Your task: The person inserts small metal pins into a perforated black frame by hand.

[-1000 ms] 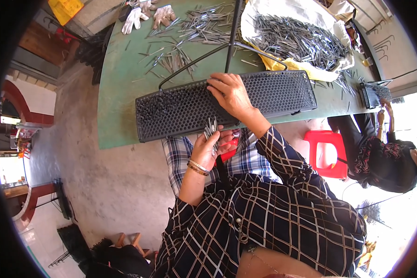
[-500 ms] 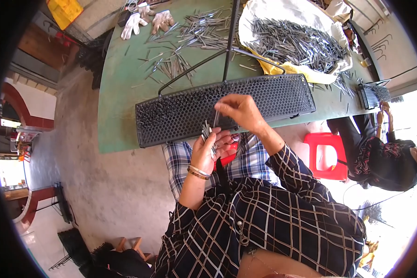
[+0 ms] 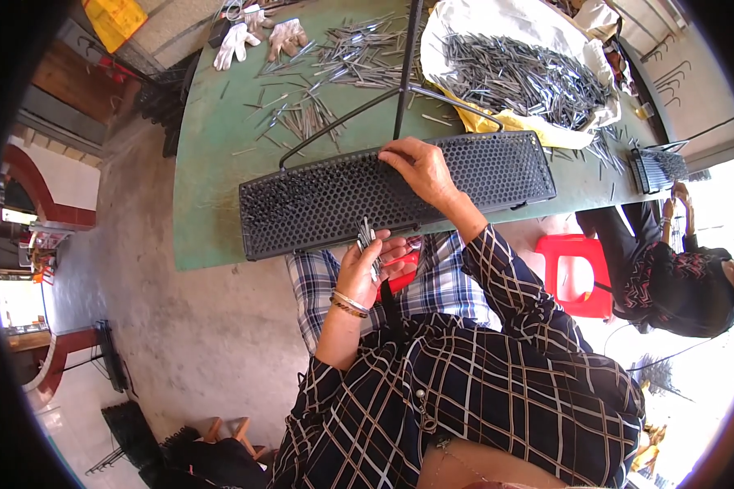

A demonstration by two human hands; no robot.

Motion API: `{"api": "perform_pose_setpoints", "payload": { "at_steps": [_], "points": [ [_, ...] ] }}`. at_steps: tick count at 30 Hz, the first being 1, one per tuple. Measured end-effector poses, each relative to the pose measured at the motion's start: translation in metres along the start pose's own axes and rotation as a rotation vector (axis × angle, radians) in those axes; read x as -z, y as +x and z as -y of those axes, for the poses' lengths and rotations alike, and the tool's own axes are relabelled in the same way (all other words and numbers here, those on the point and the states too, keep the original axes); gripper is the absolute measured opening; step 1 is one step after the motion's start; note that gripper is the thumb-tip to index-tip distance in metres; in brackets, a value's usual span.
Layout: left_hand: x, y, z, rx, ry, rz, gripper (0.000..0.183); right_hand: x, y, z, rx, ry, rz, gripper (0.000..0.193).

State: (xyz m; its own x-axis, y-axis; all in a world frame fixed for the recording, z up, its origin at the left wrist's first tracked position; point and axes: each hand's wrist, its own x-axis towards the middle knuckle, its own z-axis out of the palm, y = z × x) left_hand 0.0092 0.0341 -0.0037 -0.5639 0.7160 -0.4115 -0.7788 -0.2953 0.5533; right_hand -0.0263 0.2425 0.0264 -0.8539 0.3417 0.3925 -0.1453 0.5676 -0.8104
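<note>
A long black rack with a honeycomb of small holes lies along the table's near edge, a thin rod frame rising behind it. Over the rack, my right hand has its thumb and fingers pinched together at the far edge. What is between those fingertips is hidden. Just in front of the rack, my left hand is palm up, holding a small bundle of thin metal strips under its thumb. Some holes at the rack's left end look filled, though the detail is too small to tell.
Loose metal strips are scattered over the green table. A big heap of strips fills an opened sack at the far right. Work gloves lie at the back left. A red stool and a co-worker are to the right.
My right hand has moved from beside the left hand's bundle up to the rack's far edge. The strip seen earlier in its fingertips no longer shows. My left hand has barely moved.
</note>
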Motion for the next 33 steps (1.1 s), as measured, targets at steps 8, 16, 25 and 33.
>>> {"api": "perform_pose_setpoints", "payload": {
  "at_steps": [8, 16, 25, 33],
  "points": [
    [0.001, 0.0, -0.002, 0.04, 0.014, 0.011, 0.03, -0.002, -0.003, 0.013, 0.006, -0.056, 0.067, 0.014],
    [-0.003, 0.0, 0.001, 0.073, 0.086, 0.085, 0.028, -0.008, -0.002, 0.01, 0.262, -0.171, 0.039, 0.015],
    [-0.001, 0.002, 0.001, 0.099, 0.027, 0.032, 0.028, -0.008, -0.005, 0.007, 0.303, -0.288, 0.023, 0.016],
    [0.005, 0.006, 0.004, 0.11, 0.017, 0.045, 0.03, -0.012, -0.002, 0.013, 0.349, -0.412, -0.013, 0.013]
  ]
}}
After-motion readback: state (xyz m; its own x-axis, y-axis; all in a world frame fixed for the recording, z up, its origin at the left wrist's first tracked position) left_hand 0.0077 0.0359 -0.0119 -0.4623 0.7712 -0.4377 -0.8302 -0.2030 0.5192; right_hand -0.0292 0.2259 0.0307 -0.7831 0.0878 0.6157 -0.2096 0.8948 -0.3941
